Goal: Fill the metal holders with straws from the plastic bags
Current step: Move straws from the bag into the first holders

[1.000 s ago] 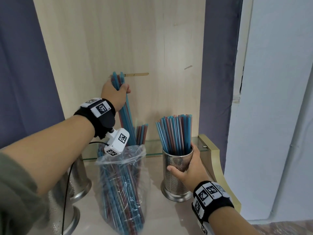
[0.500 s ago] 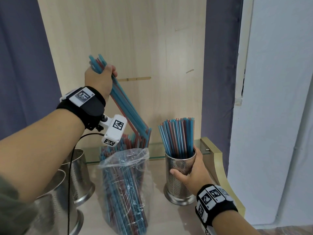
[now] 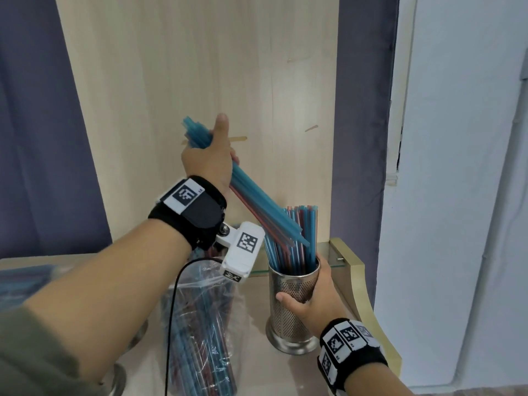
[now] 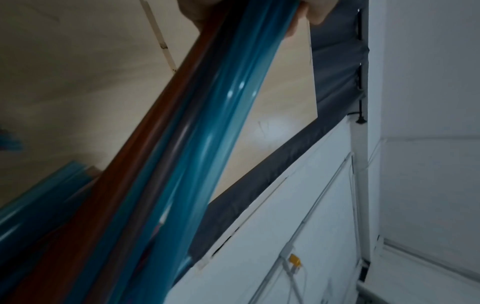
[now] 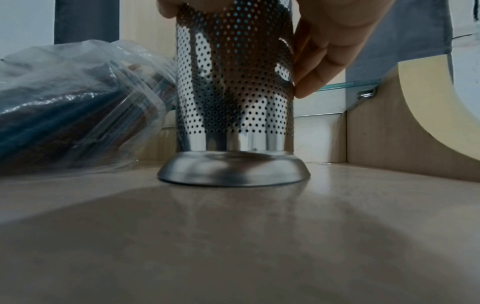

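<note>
Head view, from the left: blurred blue straws [image 3: 20, 284] lie on the counter [image 3: 257, 375] at the frame's edge, and a curved metal rim [image 3: 118, 380] peeks out under the left forearm, too hidden to name. Next comes the bag [image 3: 200, 332], clear plastic, standing on the counter with blue and red straws inside, its open mouth crumpled just below the wrist camera [image 3: 243, 250]. Above it the left hand [image 3: 210, 158] is raised before the wood panel [image 3: 200, 81], fingers and thumb curled tight round a bundle [image 3: 257, 207] of mostly blue straws with a few red. The bundle slants down to the right, its lower ends at the tops of the straws already standing in the holder [image 3: 291, 307]; whether they touch cannot be told. The left wrist view shows the same bundle [image 4: 182, 154] close and blurred, gripped at the top by the fingers [image 4: 315, 12].

The holder, a perforated steel cylinder on a flared base, stands upright on the counter just right of the bag. The right hand [image 3: 317, 298] wraps its upper wall, thumb in front. In the right wrist view the fingers [image 5: 324, 61] press the holder [image 5: 233, 92] from the right, the bag [image 5: 78, 107] beside it. Right of the holder a glass shelf [image 3: 328, 252] meets a curved trim [image 3: 368, 310].
</note>
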Demonstrator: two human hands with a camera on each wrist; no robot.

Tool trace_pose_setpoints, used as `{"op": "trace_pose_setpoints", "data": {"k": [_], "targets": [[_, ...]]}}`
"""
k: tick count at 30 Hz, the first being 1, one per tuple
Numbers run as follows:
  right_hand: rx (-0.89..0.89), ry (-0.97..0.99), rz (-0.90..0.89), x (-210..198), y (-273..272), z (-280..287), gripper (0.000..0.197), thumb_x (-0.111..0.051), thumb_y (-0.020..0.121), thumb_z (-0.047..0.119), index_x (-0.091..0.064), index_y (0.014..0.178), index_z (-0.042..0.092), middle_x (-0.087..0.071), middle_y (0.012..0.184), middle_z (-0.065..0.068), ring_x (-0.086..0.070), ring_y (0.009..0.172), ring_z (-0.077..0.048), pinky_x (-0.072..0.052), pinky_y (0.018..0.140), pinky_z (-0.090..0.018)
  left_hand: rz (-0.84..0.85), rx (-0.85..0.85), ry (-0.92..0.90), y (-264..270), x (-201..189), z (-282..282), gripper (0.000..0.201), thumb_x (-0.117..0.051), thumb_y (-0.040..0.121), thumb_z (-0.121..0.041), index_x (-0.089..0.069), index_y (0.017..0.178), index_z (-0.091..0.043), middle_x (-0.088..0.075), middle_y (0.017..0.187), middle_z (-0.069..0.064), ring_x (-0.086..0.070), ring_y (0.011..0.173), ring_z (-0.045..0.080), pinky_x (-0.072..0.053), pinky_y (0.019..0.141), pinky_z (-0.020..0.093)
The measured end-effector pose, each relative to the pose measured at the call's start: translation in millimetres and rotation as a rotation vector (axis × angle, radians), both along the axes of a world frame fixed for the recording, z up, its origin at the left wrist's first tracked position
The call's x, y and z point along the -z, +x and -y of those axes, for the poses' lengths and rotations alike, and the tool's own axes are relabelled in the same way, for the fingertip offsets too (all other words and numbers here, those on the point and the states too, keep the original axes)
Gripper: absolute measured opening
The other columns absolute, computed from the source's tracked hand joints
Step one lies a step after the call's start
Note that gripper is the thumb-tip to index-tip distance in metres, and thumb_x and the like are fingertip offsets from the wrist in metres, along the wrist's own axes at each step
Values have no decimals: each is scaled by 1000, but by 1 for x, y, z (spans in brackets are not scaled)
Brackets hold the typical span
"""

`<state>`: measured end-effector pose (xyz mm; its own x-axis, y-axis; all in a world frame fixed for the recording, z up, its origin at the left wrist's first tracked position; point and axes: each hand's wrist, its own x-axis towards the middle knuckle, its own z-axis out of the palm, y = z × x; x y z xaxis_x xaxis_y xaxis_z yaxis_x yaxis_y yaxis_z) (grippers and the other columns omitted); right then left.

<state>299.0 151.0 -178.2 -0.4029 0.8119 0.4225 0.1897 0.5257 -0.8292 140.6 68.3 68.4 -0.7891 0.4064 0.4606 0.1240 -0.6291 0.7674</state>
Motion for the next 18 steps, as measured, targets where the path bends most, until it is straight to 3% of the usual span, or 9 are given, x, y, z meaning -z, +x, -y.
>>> {"op": "trace_pose_setpoints", "data": {"k": [2,9,13,16,18], "targets": [[-2,-1,1,-1,0,0,119,-84,49,62,-18,147,41,-48,139,16,-50,127,-9,-45,108,-39,-18,-1,8,8,8,-6,44,-69,86,-47,-50,70,-11,-51,46,-4,-50,43,10,-47,53,22],[-18,25,-27,-2,0,1,112,-85,53,58,-21,143,43,-47,133,21,-49,125,-3,-42,108,-30,-90,-64,-106,14,41,-21,36,-69,87,-42,-52,82,-10,-57,57,1,-51,40,3,-44,45,15],[-7,35,-26,-1,0,0,114,-84,51,59,-23,145,36,-49,134,20,-49,126,-3,-43,109,-32,-194,-110,-150,13,55,-26,28,-72,86,-34,-54,84,-14,-62,68,1,-59,49,2,-50,51,17],[0,35,-7,-1,-1,-1,115,-80,50,65,-21,145,38,-50,134,20,-50,126,-4,-45,108,-34,-302,-111,-211,13,71,-32,25,-74,84,-30,-55,86,-13,-66,76,10,-65,62,15,-57,62,30],[-1,36,-20,1,-1,-1,114,-82,51,63,-22,145,38,-50,134,21,-50,126,-2,-45,108,-35,-349,-109,-251,13,82,-37,24,-75,82,-30,-58,83,-12,-67,75,11,-65,64,20,-56,65,33]]}}
